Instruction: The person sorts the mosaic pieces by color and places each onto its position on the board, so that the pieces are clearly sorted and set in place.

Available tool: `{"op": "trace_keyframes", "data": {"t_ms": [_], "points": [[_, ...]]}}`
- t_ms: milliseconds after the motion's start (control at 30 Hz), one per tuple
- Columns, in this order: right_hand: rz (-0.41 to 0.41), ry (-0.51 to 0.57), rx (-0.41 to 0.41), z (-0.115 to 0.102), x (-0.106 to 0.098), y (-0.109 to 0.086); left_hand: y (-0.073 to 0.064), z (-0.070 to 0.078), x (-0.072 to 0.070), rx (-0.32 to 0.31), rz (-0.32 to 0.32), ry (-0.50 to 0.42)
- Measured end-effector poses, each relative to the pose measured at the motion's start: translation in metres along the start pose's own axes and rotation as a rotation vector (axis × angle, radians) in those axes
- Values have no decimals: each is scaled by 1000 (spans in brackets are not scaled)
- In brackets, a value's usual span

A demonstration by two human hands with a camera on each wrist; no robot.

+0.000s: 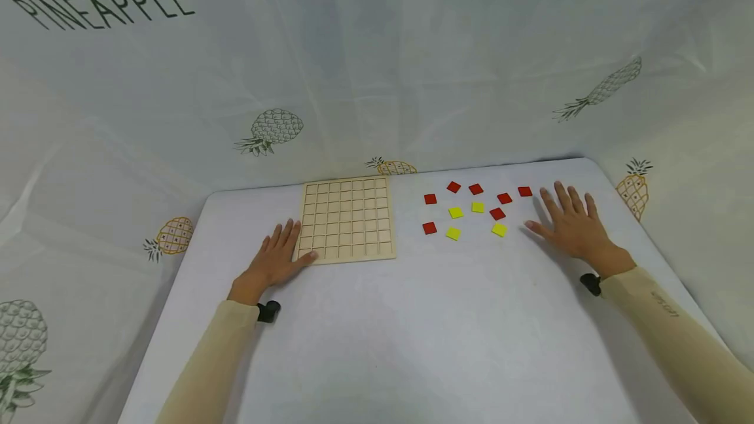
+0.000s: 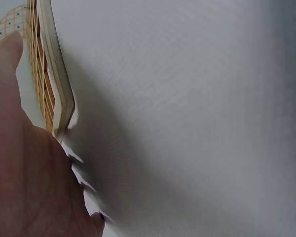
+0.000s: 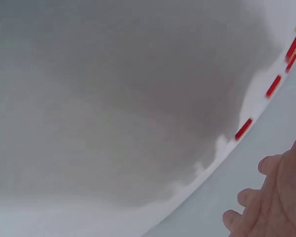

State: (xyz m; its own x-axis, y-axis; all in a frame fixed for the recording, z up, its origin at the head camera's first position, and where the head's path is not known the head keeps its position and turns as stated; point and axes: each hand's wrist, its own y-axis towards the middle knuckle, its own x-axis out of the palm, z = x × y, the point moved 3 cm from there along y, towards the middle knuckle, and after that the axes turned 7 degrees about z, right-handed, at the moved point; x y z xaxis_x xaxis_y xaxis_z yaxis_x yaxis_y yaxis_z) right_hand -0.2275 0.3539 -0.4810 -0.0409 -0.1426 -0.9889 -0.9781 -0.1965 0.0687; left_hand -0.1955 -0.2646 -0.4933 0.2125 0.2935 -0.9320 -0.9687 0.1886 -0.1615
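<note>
A square wooden grid board (image 1: 346, 221) lies flat near the back of the white table, its cells bare. At its lower left corner rests my left hand (image 1: 275, 260), fingers straight along the left edge and thumb on the front edge. Several red square tiles (image 1: 497, 213) and several yellow square tiles (image 1: 478, 207) are scattered to the right of the board. My right hand (image 1: 574, 224) is spread just right of the tiles, holding nothing. In the right wrist view its fingers (image 3: 269, 164) appear raised off the table, and a red tile (image 3: 243, 129) lies beyond.
The white table (image 1: 377, 332) ends at the back against a hanging cloth (image 1: 365, 70) printed with pineapples, which also stands along both sides. Each wrist wears a black camera strap, seen as a dark mount (image 1: 269, 311) at the left.
</note>
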Motion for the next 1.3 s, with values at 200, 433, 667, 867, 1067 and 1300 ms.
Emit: {"op": "trace_keyframes", "data": {"t_ms": [200,433,667,867,1067,1300], "points": [[17,-17,-40,-21,-2,3,-1,2,1,-17,-12,32],[21,-28,-112,-52,-4,5,1,-2,6,-19,-11,34],[27,-15,-189,-85,-6,5,6,-11,14,-10,2,1],[33,-10,-265,-114,-5,6,6,-12,14,-11,-11,-1],[82,-24,-364,-137,0,8,6,-11,14,-16,-19,5],[119,-47,-467,-159,7,12,9,-13,15,-34,-41,22]]}}
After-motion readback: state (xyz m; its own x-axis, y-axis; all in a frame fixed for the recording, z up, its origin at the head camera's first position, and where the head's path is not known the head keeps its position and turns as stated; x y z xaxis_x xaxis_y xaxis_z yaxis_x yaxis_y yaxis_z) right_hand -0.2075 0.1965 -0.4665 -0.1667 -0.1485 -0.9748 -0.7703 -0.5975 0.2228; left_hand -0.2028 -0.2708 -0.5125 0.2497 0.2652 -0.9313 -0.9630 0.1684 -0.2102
